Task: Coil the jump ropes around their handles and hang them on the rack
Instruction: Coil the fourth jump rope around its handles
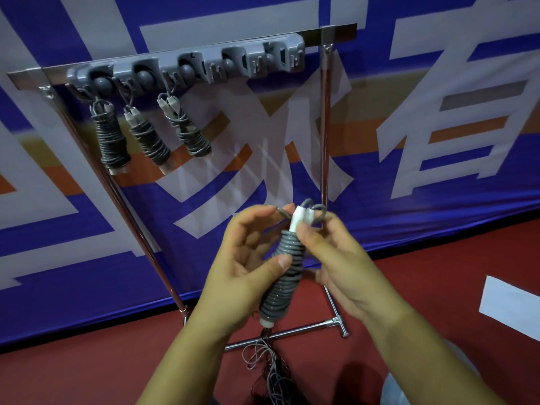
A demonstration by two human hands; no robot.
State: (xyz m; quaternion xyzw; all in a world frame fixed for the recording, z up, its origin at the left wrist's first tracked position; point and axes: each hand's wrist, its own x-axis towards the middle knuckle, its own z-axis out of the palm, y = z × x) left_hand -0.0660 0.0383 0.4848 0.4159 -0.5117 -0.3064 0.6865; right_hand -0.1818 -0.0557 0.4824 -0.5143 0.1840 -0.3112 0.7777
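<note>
I hold a coiled jump rope [285, 276] in front of me, grey cord wound tightly round its white handles. My left hand [239, 270] grips the coil, thumb pressed on its middle and fingers curled near the top. My right hand [336, 255] pinches the white handle tops, where short loops of cord stick out. Above stands the rack [187, 67], a grey hook strip on a metal bar. Three coiled ropes [112, 138] hang from its left hooks. The hooks to the right are bare.
The rack's metal legs [292, 334] rest on red floor below my hands. A tangle of loose ropes [271, 372] lies on the floor by them. A blue and white banner [409, 141] hangs behind the rack. A white sheet [511, 305] lies at the right.
</note>
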